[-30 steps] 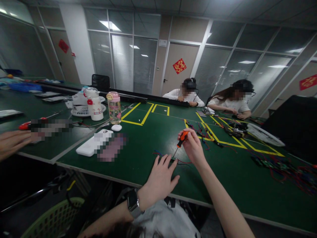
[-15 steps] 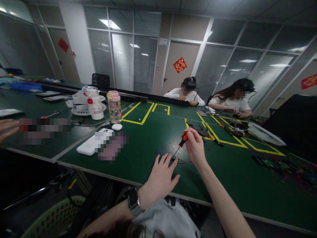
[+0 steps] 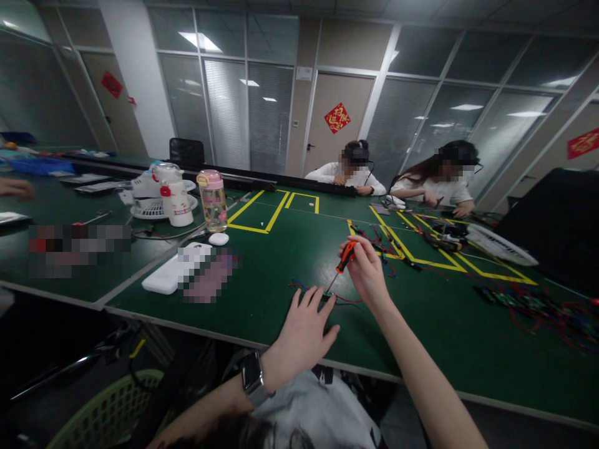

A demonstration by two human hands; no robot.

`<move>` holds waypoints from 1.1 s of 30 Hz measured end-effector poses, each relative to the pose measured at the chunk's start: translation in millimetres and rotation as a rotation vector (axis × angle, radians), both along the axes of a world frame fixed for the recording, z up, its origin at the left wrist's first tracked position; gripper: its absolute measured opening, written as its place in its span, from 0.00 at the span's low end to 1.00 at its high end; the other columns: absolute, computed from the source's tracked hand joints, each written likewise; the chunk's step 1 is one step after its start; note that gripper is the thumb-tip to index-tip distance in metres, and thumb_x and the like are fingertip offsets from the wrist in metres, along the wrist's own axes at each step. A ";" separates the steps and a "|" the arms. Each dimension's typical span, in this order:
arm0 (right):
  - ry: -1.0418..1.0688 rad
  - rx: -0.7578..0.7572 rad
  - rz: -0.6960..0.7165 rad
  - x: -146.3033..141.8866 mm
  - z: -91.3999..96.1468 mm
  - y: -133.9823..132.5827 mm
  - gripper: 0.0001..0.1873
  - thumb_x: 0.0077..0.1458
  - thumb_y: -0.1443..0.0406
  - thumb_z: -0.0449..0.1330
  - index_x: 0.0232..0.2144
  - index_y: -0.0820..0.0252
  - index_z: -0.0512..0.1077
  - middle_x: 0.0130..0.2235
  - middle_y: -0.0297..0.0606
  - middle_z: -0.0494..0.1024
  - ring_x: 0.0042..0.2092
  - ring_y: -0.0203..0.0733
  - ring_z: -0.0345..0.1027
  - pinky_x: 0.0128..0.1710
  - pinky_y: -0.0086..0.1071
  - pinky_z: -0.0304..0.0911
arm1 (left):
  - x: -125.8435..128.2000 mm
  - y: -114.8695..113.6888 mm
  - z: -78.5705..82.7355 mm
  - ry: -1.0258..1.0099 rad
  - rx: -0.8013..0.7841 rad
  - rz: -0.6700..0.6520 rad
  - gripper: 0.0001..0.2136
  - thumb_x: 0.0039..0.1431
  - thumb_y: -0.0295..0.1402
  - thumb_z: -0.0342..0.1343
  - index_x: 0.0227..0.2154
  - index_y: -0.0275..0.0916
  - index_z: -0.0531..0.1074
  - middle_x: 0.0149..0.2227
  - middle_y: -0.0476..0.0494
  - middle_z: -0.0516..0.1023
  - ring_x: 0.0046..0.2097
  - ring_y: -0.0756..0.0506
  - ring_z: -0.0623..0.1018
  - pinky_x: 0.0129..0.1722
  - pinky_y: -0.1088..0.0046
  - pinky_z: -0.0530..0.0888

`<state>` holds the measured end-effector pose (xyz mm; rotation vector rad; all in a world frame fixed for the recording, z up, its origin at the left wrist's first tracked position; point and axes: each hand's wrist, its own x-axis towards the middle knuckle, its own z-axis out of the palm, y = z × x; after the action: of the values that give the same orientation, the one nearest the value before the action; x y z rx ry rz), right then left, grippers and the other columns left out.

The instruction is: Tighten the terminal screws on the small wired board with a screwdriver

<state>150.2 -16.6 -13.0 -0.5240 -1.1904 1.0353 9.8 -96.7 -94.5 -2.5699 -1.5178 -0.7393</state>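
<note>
My right hand (image 3: 366,268) grips the orange and black handle of a screwdriver (image 3: 347,257). The shaft slants down to the left, its tip at a small green circuit board (image 3: 330,295) on the green table. Over the board's near side lies my left hand (image 3: 306,321), palm down with fingers spread, the fingertips at the board's edge and hiding part of it. Red and blue wires (image 3: 297,284) come out on the left of the board, and a red wire (image 3: 349,300) runs off to the right under my right hand.
Left of my hands are a white power bank (image 3: 171,274), an earbud case (image 3: 218,239), a pink-lidded bottle (image 3: 213,202) and a white jug (image 3: 178,198). Wired boards (image 3: 538,305) are heaped at right, more wires (image 3: 379,240) beyond. Two people sit across; another person's hand (image 3: 16,188) shows at far left.
The screwdriver handle has turned slightly and stands a little more upright, its tip still at the board. My left hand has stayed in place. The hand at far left has drawn back.
</note>
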 end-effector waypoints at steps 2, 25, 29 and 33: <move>0.012 0.000 0.007 -0.8 0.3 -0.1 0.13 0.52 0.54 0.64 0.37 0.53 0.75 0.33 0.35 0.77 0.34 0.37 0.70 0.37 0.32 0.67 | -0.9 -0.8 1.8 0.003 -0.003 -0.006 0.23 0.65 0.46 0.46 0.60 0.44 0.61 0.62 0.38 0.63 0.62 0.36 0.61 0.61 0.47 0.59; 0.032 -0.041 0.074 -1.5 1.0 -2.4 0.11 0.54 0.55 0.63 0.36 0.54 0.73 0.32 0.33 0.75 0.33 0.36 0.69 0.34 0.30 0.66 | -1.0 -0.4 1.2 0.003 -0.004 -0.009 0.24 0.64 0.45 0.47 0.60 0.44 0.61 0.62 0.38 0.62 0.63 0.35 0.61 0.60 0.47 0.59; 0.031 -0.042 0.088 -1.2 1.2 -2.3 0.11 0.54 0.55 0.63 0.36 0.54 0.73 0.32 0.33 0.76 0.33 0.36 0.69 0.34 0.29 0.66 | -0.8 -0.1 1.1 0.009 -0.005 -0.010 0.24 0.64 0.45 0.48 0.60 0.44 0.61 0.62 0.38 0.62 0.63 0.36 0.61 0.60 0.48 0.60; 0.019 -0.046 0.070 -0.8 1.7 -2.3 0.12 0.53 0.55 0.63 0.36 0.54 0.72 0.32 0.34 0.75 0.32 0.37 0.69 0.34 0.31 0.67 | -0.3 1.3 0.0 0.010 0.002 -0.008 0.24 0.64 0.45 0.48 0.61 0.44 0.60 0.62 0.37 0.63 0.62 0.35 0.62 0.60 0.47 0.60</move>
<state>149.4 -18.9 -11.2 -0.5104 -1.1773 1.1279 9.5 -95.4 -94.6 -2.5752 -1.5044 -0.7279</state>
